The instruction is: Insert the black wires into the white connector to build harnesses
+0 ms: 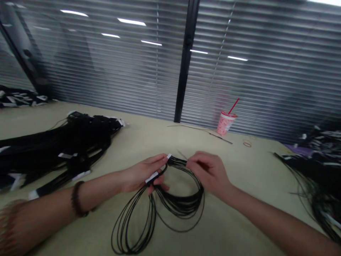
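Black cables were looped at six o'clock, the left hand pinched them beside a white tag, the right hand pinched their upper strands, a dark cable pile lay at nine o'clock, a pink cup stood at three.

place: wiring workshop, by its look | cues: long worktable, heaped black cables, slatted blinds behind

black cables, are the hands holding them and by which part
The left hand holds the black cables near their white pieces; the right hand is at nearby strands, its grip unclear.
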The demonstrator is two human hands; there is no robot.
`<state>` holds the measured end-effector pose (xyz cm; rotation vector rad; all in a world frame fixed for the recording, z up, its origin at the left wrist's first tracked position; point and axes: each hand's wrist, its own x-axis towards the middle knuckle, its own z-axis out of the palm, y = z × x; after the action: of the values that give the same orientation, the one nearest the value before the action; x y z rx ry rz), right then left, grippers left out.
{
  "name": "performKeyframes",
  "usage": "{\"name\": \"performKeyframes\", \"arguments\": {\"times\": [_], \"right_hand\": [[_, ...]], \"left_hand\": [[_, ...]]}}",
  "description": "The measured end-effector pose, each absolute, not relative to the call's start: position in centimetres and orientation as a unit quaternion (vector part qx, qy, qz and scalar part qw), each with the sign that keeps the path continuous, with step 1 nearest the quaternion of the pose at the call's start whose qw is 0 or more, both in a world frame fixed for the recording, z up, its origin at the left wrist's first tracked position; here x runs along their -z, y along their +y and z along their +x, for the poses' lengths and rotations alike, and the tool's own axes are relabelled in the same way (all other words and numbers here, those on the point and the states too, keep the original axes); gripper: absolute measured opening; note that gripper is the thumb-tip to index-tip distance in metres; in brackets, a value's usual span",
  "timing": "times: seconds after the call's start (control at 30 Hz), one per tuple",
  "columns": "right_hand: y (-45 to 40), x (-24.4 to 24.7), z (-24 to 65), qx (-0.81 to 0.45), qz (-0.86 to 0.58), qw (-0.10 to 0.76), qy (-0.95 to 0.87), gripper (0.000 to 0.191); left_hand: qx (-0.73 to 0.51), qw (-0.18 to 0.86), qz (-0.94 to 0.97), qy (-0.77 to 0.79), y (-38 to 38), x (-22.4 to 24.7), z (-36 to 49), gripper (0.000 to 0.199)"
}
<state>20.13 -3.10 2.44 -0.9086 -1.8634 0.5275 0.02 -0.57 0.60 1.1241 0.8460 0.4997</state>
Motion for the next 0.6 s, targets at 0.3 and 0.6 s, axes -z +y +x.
{"name": "performKeyframes", "arguments": {"times": [0.3, 0.6], "right_hand": [[-2.7, 2.3, 19.3, -0.141, -0.366, 0.385, -0.835, 0.017], [-2.5, 2.6, 19.0, -0.142, -0.374, 0.349, -0.847, 0.015]], "left_hand": [[-0.212, 0.732, 0.518, 0.389, -0.3, -0.6, -0.1, 0.041], [-0.221, 0.734, 0.518, 0.379, -0.4, -0.3, -0.3, 0.04]]}}
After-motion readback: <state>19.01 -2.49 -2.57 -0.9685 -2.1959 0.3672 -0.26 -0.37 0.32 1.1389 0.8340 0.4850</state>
